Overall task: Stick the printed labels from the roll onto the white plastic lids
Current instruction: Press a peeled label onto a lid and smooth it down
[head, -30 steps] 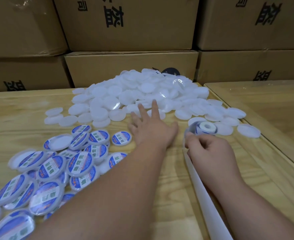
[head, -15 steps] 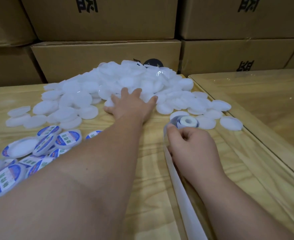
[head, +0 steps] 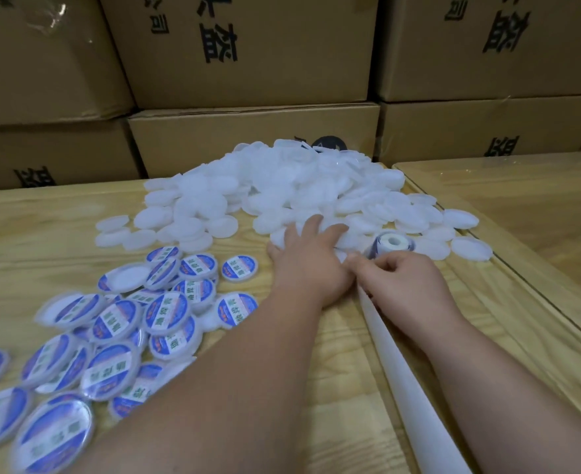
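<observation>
A big heap of plain white plastic lids (head: pixel 282 189) lies at the back of the wooden table (head: pixel 42 217). My left hand (head: pixel 308 261) rests palm down with straight fingers on the lids at the heap's near edge. Just right of it stands the label roll (head: pixel 393 242), white core upward. My right hand (head: pixel 402 285) has curled fingers pinching the strip at the roll. The empty white backing strip (head: pixel 405 374) trails from there toward me. Labelled lids (head: pixel 166 313) with blue printed stickers are piled at the left front.
Stacked brown cardboard boxes (head: pixel 248 56) form a wall right behind the lids. A second wooden table (head: pixel 521 206) adjoins on the right, with a seam between the two. A dark round object (head: pixel 328 143) peeks out behind the heap.
My left hand pulled back from the heap toward the roll and now lies against my right hand. The view tilted and shifted; my right hand stayed at the roll.
</observation>
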Motion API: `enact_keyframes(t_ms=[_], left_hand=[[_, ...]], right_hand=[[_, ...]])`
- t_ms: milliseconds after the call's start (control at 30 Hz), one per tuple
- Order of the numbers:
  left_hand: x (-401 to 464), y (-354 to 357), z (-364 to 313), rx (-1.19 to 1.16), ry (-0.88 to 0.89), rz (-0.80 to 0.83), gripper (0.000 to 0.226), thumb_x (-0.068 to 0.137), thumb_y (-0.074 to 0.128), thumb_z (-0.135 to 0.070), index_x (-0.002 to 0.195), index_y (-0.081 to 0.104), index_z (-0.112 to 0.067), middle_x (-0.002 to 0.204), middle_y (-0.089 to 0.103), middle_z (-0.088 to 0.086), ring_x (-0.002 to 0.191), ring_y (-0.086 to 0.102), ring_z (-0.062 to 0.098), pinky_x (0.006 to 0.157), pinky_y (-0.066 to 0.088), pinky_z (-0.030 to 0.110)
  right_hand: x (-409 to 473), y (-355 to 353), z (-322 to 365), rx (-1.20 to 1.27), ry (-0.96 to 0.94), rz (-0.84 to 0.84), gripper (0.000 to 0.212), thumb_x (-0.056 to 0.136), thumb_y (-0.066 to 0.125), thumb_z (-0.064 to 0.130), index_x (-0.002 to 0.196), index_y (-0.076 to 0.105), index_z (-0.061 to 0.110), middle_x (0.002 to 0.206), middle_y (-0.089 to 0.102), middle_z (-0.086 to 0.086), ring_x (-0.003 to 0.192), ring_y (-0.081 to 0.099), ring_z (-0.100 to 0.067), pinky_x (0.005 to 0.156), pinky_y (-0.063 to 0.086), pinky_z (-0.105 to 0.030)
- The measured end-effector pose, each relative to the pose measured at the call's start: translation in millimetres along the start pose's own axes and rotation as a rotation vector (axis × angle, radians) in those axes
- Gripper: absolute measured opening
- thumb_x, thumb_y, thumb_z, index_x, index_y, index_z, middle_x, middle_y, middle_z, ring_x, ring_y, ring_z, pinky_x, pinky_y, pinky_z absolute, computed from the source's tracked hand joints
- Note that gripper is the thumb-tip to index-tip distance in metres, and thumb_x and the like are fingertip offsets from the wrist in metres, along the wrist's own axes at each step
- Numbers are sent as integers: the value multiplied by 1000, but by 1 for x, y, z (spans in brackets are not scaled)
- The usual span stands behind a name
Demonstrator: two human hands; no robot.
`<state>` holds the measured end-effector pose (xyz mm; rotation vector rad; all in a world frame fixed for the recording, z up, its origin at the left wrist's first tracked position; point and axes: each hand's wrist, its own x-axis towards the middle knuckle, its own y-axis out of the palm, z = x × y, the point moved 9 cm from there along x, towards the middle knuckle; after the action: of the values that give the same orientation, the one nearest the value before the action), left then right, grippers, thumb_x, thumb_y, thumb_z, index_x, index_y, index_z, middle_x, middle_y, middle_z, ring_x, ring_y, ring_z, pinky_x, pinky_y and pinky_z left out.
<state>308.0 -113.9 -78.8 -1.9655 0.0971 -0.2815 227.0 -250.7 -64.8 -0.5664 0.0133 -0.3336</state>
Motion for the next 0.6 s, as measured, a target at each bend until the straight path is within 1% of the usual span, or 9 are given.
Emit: enact_keyframes(t_ms=[33, 100, 167, 200, 233, 300, 400, 500, 600], left_hand=[[-9, -2, -3, -27, 31, -2, 71, 79, 33, -62, 149, 25, -54, 168, 7, -10, 155, 4, 30, 117, 10, 67], [-28, -7, -8, -69, 82, -24, 74, 83, 35, -63, 153, 13, -53, 169, -3, -12, 156, -4, 27, 120, 9, 64], [-47, -11, -6, -70, 78, -46, 75, 89, 40, -63, 155, 7, -50, 169, -9, -12, 155, -11, 25, 123, 7, 56], [-58, -12, -3, -61, 60, -56, 75, 91, 42, -61, 156, 7, -47, 169, -9, -10, 155, -12, 24, 124, 7, 53], [-69, -12, -1, -52, 43, -72, 74, 92, 42, -59, 156, 10, -45, 169, -6, -8, 155, -10, 23, 125, 8, 50], [-90, -15, 1, -34, 28, -106, 69, 90, 40, -58, 154, 22, -41, 168, 6, -4, 153, 2, 24, 123, 15, 46], [-103, -17, 0, -28, 25, -99, 59, 86, 41, -58, 143, 42, -44, 161, 21, -8, 145, 16, 20, 119, 21, 42], [-95, -17, -1, -40, 20, -57, 49, 88, 48, -58, 136, 45, -49, 159, 27, -13, 141, 22, 17, 115, 19, 41], [-86, -16, -1, -57, 31, -47, 43, 89, 52, -55, 131, 51, -48, 157, 34, -16, 141, 25, 16, 112, 18, 39]], right_hand=[[1, 1, -2, 11, 15, 26, 46, 75, 65, 52, 68, 67, 6, 57, 68, 5, 54, 65, -17, 61, 56, -40], [1, 2, -5, 21, 34, 65, 34, 71, 62, 40, 71, 71, 7, 62, 73, -1, 63, 71, -22, 67, 59, -47], [0, 2, -5, 26, 20, 79, 29, 68, 57, 34, 71, 71, 9, 62, 73, 1, 62, 72, -18, 64, 59, -43], [0, 1, -5, 35, 15, 77, 29, 67, 55, 33, 72, 70, 8, 61, 73, 1, 61, 72, -17, 62, 57, -39], [0, 1, -5, 44, 12, 73, 29, 67, 54, 31, 73, 69, 7, 61, 73, 1, 61, 72, -18, 61, 54, -36], [1, 2, -6, 46, 9, 70, 24, 71, 55, 28, 71, 65, 6, 59, 71, 0, 61, 71, -20, 60, 51, -33], [1, 4, -6, 61, -1, 76, 19, 77, 57, 22, 65, 59, 7, 52, 66, 5, 49, 58, -12, 54, 41, -28], [1, 5, -2, 54, -48, 58, 22, 82, 58, 19, 60, 55, 14, 45, 46, 13, 42, 39, -4, 51, 32, -26], [-1, 6, -1, 63, -81, 40, 21, 84, 57, 17, 64, 58, 12, 47, 45, 13, 45, 37, -5, 54, 32, -28]])
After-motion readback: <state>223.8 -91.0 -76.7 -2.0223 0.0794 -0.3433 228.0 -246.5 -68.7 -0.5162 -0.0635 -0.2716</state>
